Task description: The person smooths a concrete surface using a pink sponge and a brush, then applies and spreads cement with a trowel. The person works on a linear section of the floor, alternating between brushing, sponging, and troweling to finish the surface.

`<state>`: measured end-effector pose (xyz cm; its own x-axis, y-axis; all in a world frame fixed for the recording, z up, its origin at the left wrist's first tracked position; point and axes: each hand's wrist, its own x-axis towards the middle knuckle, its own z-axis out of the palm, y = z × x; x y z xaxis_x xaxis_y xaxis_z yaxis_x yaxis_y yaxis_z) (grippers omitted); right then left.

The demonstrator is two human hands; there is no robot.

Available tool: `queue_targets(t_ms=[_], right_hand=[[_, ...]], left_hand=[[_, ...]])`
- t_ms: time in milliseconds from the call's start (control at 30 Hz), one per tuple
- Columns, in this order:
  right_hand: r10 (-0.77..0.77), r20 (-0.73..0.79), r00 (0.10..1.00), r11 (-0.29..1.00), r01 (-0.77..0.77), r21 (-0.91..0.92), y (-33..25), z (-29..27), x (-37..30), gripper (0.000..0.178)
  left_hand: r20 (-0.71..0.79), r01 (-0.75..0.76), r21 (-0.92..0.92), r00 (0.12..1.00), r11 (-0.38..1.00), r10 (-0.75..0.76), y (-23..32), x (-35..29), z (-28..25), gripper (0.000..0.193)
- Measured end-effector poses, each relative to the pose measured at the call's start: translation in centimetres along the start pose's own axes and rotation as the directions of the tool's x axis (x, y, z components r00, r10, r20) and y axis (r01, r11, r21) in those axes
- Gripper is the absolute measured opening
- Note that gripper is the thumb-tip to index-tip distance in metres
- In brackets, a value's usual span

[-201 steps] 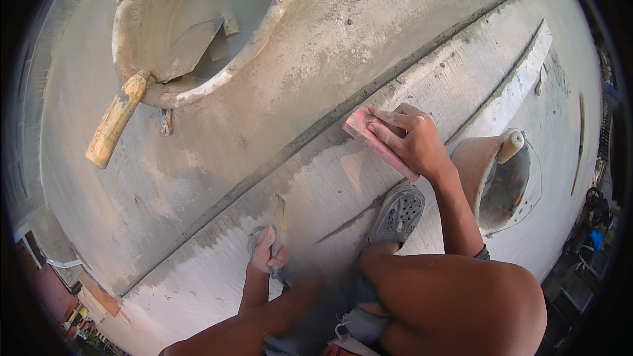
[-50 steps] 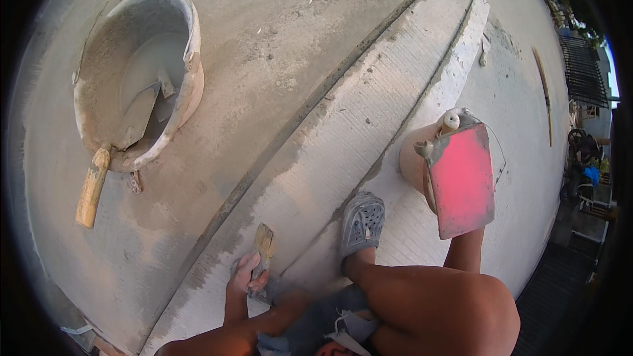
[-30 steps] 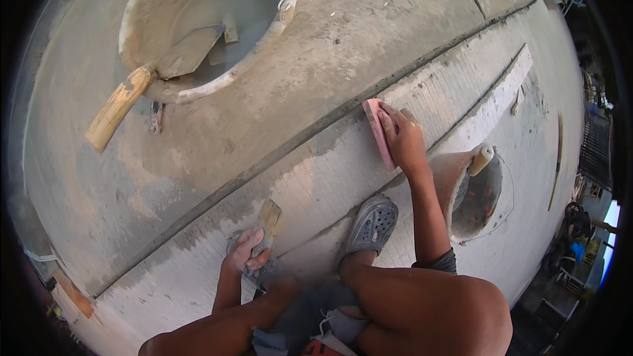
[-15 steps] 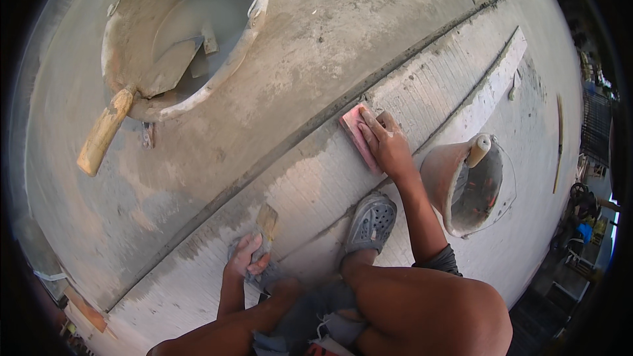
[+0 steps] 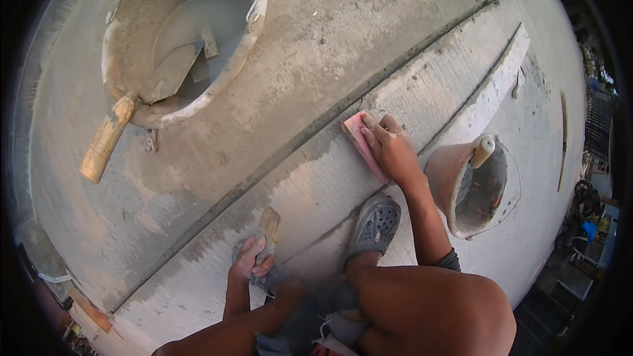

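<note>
My right hand [image 5: 390,150] presses a pink sponge float [image 5: 361,144] flat against a ribbed cement strip [image 5: 316,184] that runs diagonally across the floor. My left hand [image 5: 250,260] rests low on the same strip, gripping a wooden-handled tool [image 5: 269,224] with a grey cloth bunched under the palm. My foot in a grey perforated clog [image 5: 374,223] stands on the strip between both hands. My bent knee fills the lower edge of the picture.
A big grey basin [image 5: 247,39] of wet cement, with a wooden-handled trowel [image 5: 135,115] in it, sits at the upper left. A smaller orange bucket [image 5: 448,181] holding a wooden handle stands to the right of my arm. A long thin stick [image 5: 562,138] lies far right.
My right hand brought the pink float from beside the orange bucket onto the cement strip and has slid it a little down the strip. My left hand has barely moved.
</note>
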<state>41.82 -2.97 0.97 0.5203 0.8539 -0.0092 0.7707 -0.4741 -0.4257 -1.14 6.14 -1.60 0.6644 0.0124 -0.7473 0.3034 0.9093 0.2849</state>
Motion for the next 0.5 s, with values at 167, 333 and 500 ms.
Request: queue_targets(t_ms=[167, 333, 500], right_hand=[[0.090, -0.122, 0.988, 0.996, -0.087, 0.029, 0.3, 0.0, 1.9, 0.037], [0.013, 0.044, 0.999, 0.999, -0.014, 0.031, -0.3, 0.7, -0.5, 0.037], [0.101, -0.033, 0.994, 0.995, -0.100, 0.017, -0.3, -0.2, 0.5, 0.036]], left_hand=[[0.054, -0.013, 0.027, 0.998, 1.000, 0.012, 0.3, 0.3, -0.1, 0.042], [-0.037, 0.003, 0.038, 0.999, 0.999, -0.001, 0.6, -0.1, 0.7, 0.044], [-0.007, -0.028, 0.046, 1.000, 0.999, 0.029, 0.7, -0.1, 0.8, 0.046]])
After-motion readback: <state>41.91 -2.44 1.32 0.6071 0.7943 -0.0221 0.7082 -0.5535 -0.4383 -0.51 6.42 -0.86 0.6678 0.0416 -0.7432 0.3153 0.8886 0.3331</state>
